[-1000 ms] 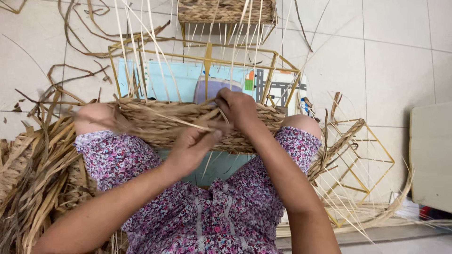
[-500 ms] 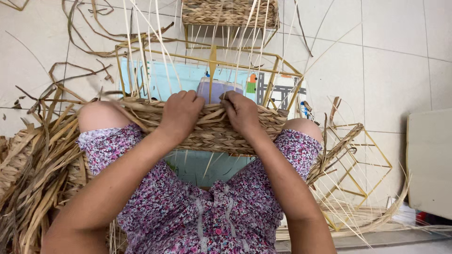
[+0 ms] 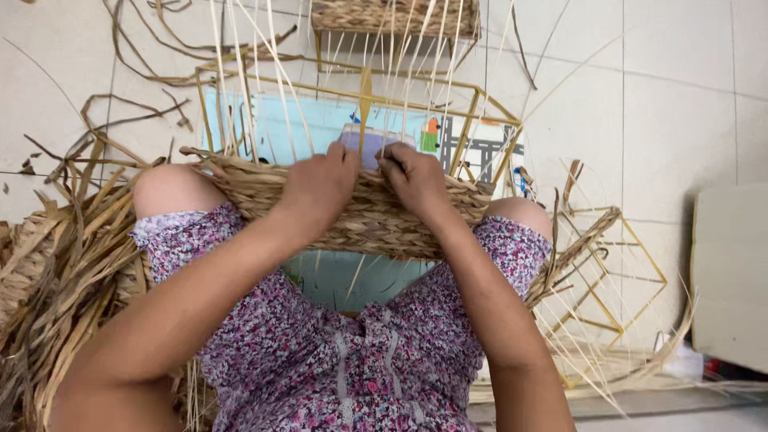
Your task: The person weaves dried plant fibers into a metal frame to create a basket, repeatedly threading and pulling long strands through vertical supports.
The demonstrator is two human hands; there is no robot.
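Moved since 0.5 s ago: your left hand has slid right along the woven rim toward the middle, so both hands now sit almost side by side; 1.0 s ago that hand was lower, on the front face of the weave.

Head view, work piece: the woven basket wall lies across your lap, resting from knee to knee, its long axis running left to right in front of you.

Head view, left hand: draped over the top edge of the weave, fingers curled over the far side, palm pressing the braid; closed down on the rim rather than spread.

Head view, right hand: on the same top edge, just beside the left, fingertips pinched together at the rim where the upright straw stakes rise. What the fingertips pinch is too small to tell.

Head view, key relation: the working point lies straight ahead of both hands at the rim's middle, between them; your right hand is the nearer of the 2 to it.

Head view, frame: a yellow wire frame stands up behind the weave, over a light blue mat on the tiled floor.

Head view, surroundings: loose dried straw is heaped at your left knee; a 2nd wire frame lies by your right knee; another woven basket stands beyond.
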